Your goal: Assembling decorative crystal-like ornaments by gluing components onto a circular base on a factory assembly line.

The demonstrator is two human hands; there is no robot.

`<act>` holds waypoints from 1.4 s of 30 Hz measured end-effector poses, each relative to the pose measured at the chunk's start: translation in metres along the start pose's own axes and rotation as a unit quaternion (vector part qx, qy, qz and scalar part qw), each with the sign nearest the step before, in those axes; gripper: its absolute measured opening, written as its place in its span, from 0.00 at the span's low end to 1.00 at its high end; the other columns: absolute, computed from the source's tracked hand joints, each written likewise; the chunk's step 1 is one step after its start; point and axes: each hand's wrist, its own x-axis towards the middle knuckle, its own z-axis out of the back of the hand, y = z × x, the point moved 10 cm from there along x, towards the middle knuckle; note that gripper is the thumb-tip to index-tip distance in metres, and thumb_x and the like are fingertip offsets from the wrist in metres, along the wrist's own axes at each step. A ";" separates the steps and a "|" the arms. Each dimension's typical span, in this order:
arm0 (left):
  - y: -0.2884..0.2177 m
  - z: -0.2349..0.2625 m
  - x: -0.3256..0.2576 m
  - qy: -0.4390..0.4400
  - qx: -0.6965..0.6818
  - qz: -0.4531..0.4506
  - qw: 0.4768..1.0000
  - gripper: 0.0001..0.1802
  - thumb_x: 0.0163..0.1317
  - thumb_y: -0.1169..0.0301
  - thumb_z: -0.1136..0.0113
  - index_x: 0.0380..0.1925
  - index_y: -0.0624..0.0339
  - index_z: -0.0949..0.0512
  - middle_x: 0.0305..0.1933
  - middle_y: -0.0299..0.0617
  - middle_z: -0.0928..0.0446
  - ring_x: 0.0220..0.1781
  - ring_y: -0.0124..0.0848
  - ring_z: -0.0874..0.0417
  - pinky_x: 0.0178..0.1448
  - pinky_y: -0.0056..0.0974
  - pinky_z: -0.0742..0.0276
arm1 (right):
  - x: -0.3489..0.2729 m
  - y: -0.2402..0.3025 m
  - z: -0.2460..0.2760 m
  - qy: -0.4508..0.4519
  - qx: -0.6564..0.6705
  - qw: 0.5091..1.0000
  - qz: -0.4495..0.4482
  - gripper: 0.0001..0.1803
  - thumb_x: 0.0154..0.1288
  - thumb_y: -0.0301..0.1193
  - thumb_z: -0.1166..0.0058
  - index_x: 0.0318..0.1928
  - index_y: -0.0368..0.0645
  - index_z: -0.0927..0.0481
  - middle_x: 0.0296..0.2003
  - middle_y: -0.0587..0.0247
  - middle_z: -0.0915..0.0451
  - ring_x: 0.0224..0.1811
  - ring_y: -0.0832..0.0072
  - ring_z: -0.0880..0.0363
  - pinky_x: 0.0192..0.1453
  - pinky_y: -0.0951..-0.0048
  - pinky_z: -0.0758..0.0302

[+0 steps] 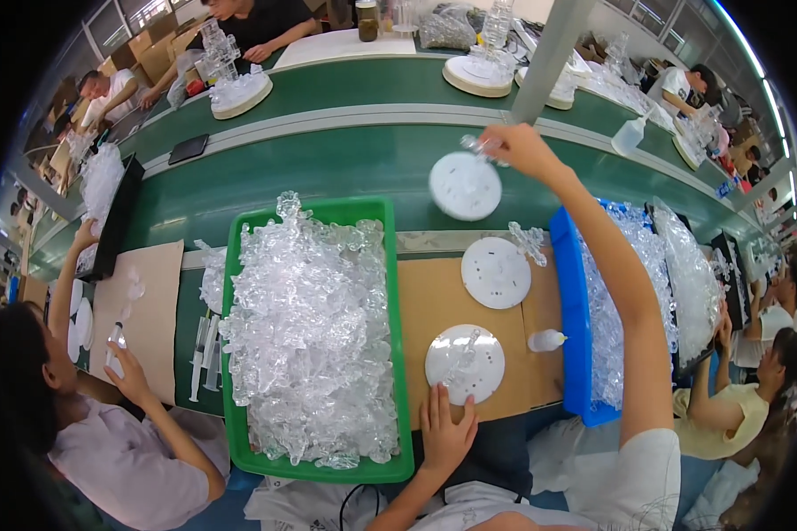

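Note:
My left hand (447,434) lies with its fingers stretched out, their tips at the near edge of a round white disc (490,379). A clear plastic piece (468,350) lies on that disc. Out at the far side, my right hand (530,152) pinches a clear, knobbly plastic piece (475,143) at the upper edge of another white disc (465,188). Whether the piece touches that disc, I cannot tell. Between them lies a third white disc (496,274) with small dark marks, and another clear piece (528,241) beside its upper right edge.
A green bin (401,425) heaped with clear pieces stands left, and a blue bin (572,354) of clear pieces right. A small dropper bottle (547,340) lies on the brown cardboard (434,283). Syringes (200,358) lie left of the green bin. A co-worker's hand (131,372) is farther left.

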 end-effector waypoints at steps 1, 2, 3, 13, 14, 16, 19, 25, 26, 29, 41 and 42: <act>-0.001 -0.001 0.001 0.003 0.000 -0.005 1.000 0.22 0.61 0.58 0.43 0.55 0.48 0.24 0.67 0.68 0.44 0.70 0.61 0.44 0.67 0.61 0.45 | -0.009 0.029 -0.006 0.030 0.021 0.999 0.034 0.10 0.58 0.32 0.42 0.41 0.46 0.19 0.29 0.53 0.17 0.31 0.58 0.18 0.38 0.63 0.23; -0.004 -0.002 0.003 -0.001 -0.001 -0.008 1.000 0.22 0.60 0.58 0.43 0.55 0.48 0.24 0.67 0.69 0.44 0.70 0.61 0.44 0.66 0.61 0.45 | -0.020 0.046 -0.013 0.059 0.013 0.996 0.064 0.11 0.57 0.33 0.41 0.42 0.46 0.20 0.29 0.54 0.17 0.31 0.58 0.18 0.37 0.63 0.23; -0.005 -0.002 0.004 -0.006 0.001 -0.009 1.000 0.22 0.60 0.59 0.43 0.55 0.48 0.24 0.67 0.69 0.45 0.70 0.62 0.44 0.66 0.62 0.46 | -0.028 0.063 -0.023 0.088 0.010 0.991 0.097 0.12 0.57 0.33 0.41 0.42 0.46 0.20 0.29 0.55 0.17 0.30 0.59 0.18 0.37 0.62 0.23; -0.007 -0.006 0.008 0.003 0.003 -0.030 1.000 0.23 0.60 0.61 0.43 0.55 0.53 0.26 0.70 0.69 0.49 0.71 0.62 0.48 0.69 0.61 0.49 | -0.077 0.078 0.012 0.113 0.081 0.989 0.054 0.18 0.54 0.33 0.40 0.47 0.46 0.21 0.40 0.55 0.17 0.42 0.60 0.18 0.46 0.62 0.23; -0.007 -0.004 0.007 -0.002 0.001 -0.026 1.000 0.23 0.60 0.61 0.44 0.56 0.53 0.26 0.70 0.69 0.50 0.72 0.62 0.49 0.69 0.61 0.49 | -0.093 0.067 0.040 0.092 0.033 0.995 0.033 0.18 0.54 0.33 0.40 0.47 0.45 0.21 0.40 0.55 0.17 0.41 0.59 0.18 0.46 0.62 0.23; -0.006 -0.001 0.006 -0.006 0.003 -0.017 1.000 0.23 0.60 0.62 0.44 0.56 0.53 0.26 0.70 0.69 0.50 0.72 0.62 0.50 0.69 0.61 0.49 | -0.138 0.035 0.077 0.090 -0.075 0.992 -0.057 0.18 0.54 0.34 0.40 0.46 0.44 0.21 0.39 0.55 0.17 0.39 0.60 0.18 0.46 0.63 0.23; -0.010 0.000 0.006 -0.022 0.026 -0.028 0.999 0.22 0.61 0.61 0.45 0.56 0.51 0.26 0.70 0.69 0.49 0.72 0.60 0.48 0.68 0.61 0.47 | -0.224 -0.017 0.071 0.194 -0.184 0.945 -0.190 0.20 0.51 0.36 0.37 0.45 0.44 0.20 0.39 0.58 0.18 0.41 0.62 0.20 0.48 0.64 0.23; -0.006 -0.004 0.004 -0.024 0.021 -0.041 0.999 0.24 0.60 0.62 0.44 0.57 0.53 0.27 0.70 0.69 0.51 0.72 0.62 0.49 0.69 0.60 0.50 | -0.263 -0.020 0.031 0.169 -0.287 0.928 -0.166 0.24 0.42 0.38 0.31 0.41 0.44 0.21 0.41 0.59 0.21 0.51 0.62 0.26 0.52 0.63 0.26; -0.006 -0.004 0.005 -0.025 0.026 -0.040 0.999 0.24 0.60 0.62 0.44 0.57 0.53 0.27 0.70 0.69 0.51 0.72 0.62 0.49 0.69 0.60 0.50 | -0.263 -0.017 0.032 0.169 -0.285 0.929 -0.162 0.24 0.42 0.38 0.31 0.41 0.44 0.21 0.41 0.59 0.21 0.51 0.62 0.26 0.52 0.63 0.26; -0.008 -0.002 0.005 -0.029 0.020 -0.044 0.998 0.24 0.60 0.63 0.43 0.57 0.53 0.27 0.70 0.69 0.51 0.72 0.62 0.49 0.69 0.60 0.49 | -0.272 -0.011 0.050 0.117 -0.226 0.949 -0.186 0.22 0.42 0.37 0.32 0.40 0.43 0.22 0.41 0.57 0.21 0.49 0.62 0.24 0.51 0.62 0.26; -0.010 -0.001 0.008 -0.042 0.018 -0.044 0.998 0.24 0.59 0.63 0.43 0.57 0.53 0.27 0.70 0.70 0.49 0.71 0.62 0.47 0.68 0.60 0.48 | -0.289 0.002 0.068 -0.008 -0.192 0.956 -0.221 0.08 0.54 0.31 0.47 0.34 0.45 0.20 0.31 0.57 0.18 0.34 0.61 0.18 0.39 0.62 0.23; -0.008 0.000 0.008 -0.041 0.020 -0.042 0.998 0.24 0.59 0.63 0.43 0.57 0.53 0.27 0.70 0.70 0.49 0.71 0.62 0.47 0.68 0.60 0.48 | -0.279 0.008 0.066 -0.007 -0.189 0.957 -0.220 0.08 0.54 0.31 0.47 0.34 0.45 0.20 0.31 0.57 0.18 0.34 0.61 0.18 0.39 0.62 0.23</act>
